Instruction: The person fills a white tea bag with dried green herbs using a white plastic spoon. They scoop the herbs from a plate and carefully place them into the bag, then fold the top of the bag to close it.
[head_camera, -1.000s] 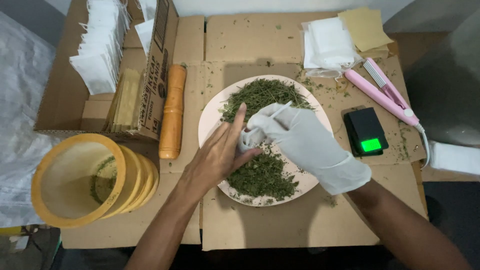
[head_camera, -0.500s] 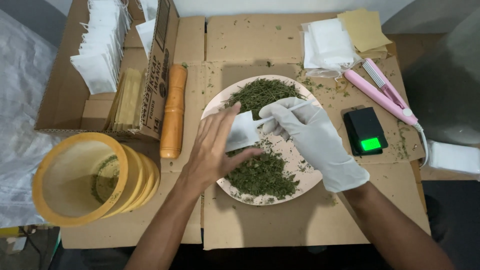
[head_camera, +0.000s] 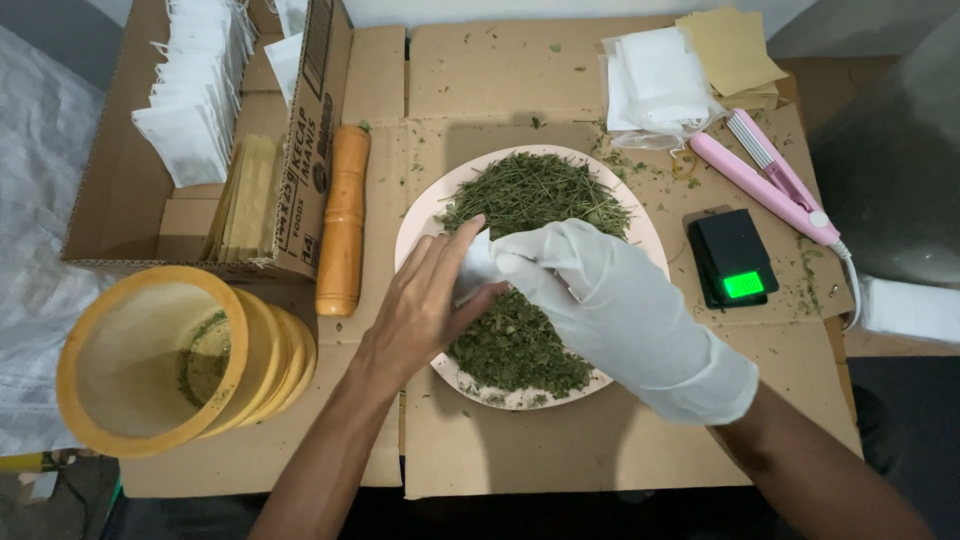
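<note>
A pale round plate (head_camera: 420, 222) in the middle of the cardboard holds a heap of dried green herb (head_camera: 535, 190). My bare left hand (head_camera: 425, 300) pinches a small white sachet (head_camera: 476, 268) over the plate's left part. My right hand (head_camera: 610, 300), in a white glove, is closed against the sachet's right side, fingers curled at its mouth; what the fingers hold is hidden. More herb (head_camera: 515, 345) lies under both hands.
Stacked yellow sieves (head_camera: 150, 355) sit at the left, with an orange wooden roller (head_camera: 342, 220) and a carton of white sachets (head_camera: 195, 90) beside them. A small black scale (head_camera: 735, 258), a pink sealer (head_camera: 765, 185) and loose white and tan sachets (head_camera: 660, 80) lie right.
Both hands have drawn together and down over the plate. The sachet, held out flat half a second ago, is now mostly covered by the gloved hand.
</note>
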